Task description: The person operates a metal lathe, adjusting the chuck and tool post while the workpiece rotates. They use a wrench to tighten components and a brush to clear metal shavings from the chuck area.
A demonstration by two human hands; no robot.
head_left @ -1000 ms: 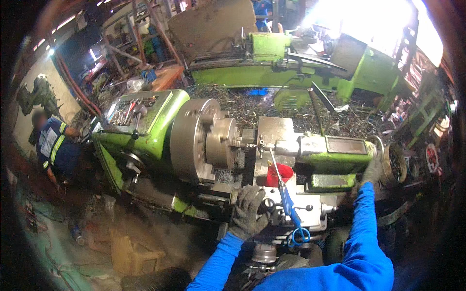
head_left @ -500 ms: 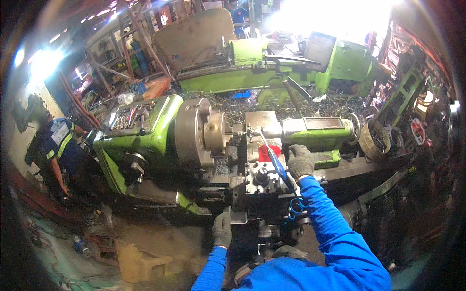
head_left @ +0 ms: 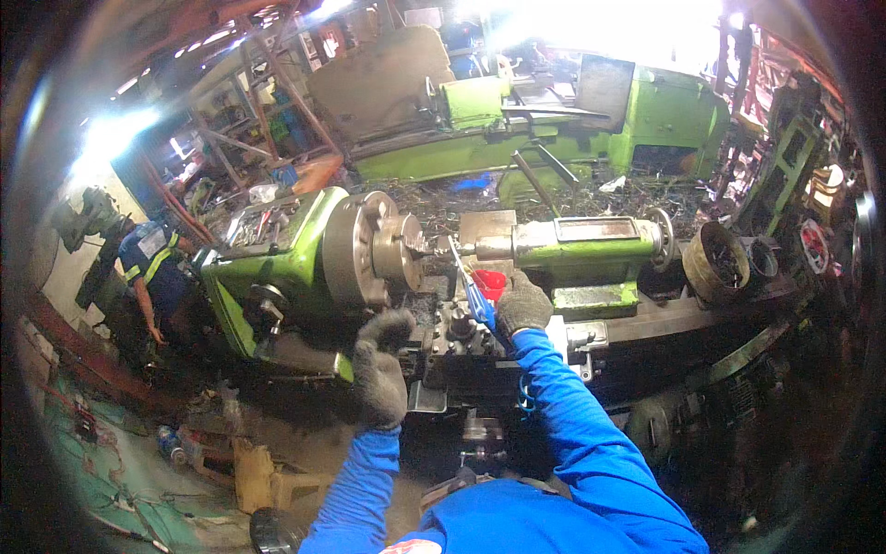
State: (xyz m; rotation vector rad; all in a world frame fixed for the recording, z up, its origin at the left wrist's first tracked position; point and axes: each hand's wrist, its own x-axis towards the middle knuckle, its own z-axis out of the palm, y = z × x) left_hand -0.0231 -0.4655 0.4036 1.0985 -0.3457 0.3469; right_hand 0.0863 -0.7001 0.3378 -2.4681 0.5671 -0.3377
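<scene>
My right hand, in a dark knit glove, is closed at a blue-bodied tool with a long thin metal tip, like an air blow gun. The tip points up and left, toward the lathe chuck. Beside the tool sits a red cup. Part of a blue hose shows below my right wrist. My left hand, gloved too, is raised in front of the chuck, left of the tool post. Its fingers curve apart, with nothing seen in them. The right fingertips are mostly hidden.
The green headstock carries several loose tools on top. To the right is the tailstock with its handwheel. Metal shavings lie behind, before a second green machine. A co-worker stands at far left. A yellow stool is on the floor.
My left hand has left the carriage's front edge and risen up and left, its fingers loosening. My right hand and the blue tool have shifted left. The whole view has shifted somewhat.
</scene>
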